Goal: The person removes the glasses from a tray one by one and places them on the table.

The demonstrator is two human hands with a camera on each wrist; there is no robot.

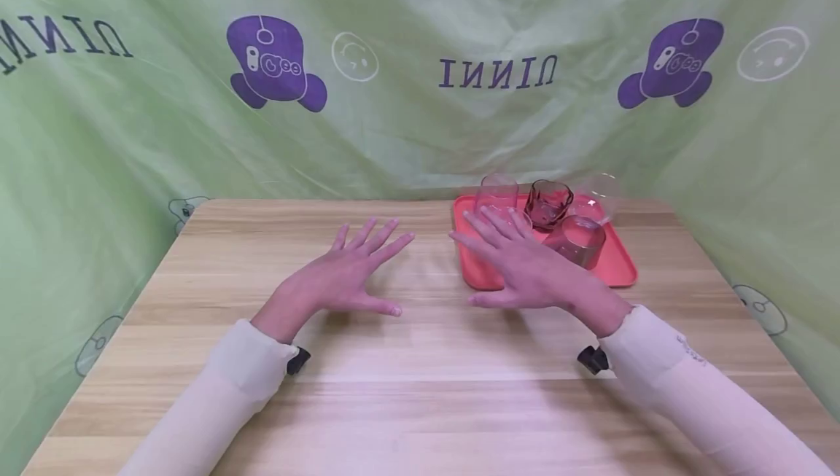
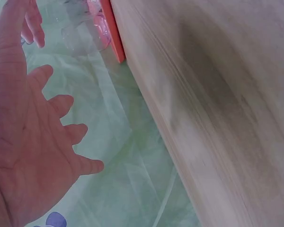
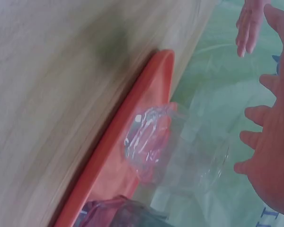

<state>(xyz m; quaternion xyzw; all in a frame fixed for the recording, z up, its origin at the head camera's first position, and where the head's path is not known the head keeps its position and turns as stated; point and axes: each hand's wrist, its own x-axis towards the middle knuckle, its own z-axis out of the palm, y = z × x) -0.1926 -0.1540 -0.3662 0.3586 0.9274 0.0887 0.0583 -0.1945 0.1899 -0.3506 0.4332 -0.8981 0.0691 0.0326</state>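
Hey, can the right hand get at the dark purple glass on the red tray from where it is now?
Probably yes. The right hand hovers open over the red tray, and the dark purple glass stands just past its fingertips, nothing between.

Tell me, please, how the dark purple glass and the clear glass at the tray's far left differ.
The dark purple glass is tinted and faceted, squat; the clear glass is colourless, smooth-walled and looks taller. The right hand partly covers the clear one from the head view; the purple one shows whole. Both stand upright on the red tray.

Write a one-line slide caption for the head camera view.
Both hands, left and right, hover open above a wooden table beside a red tray of glasses.
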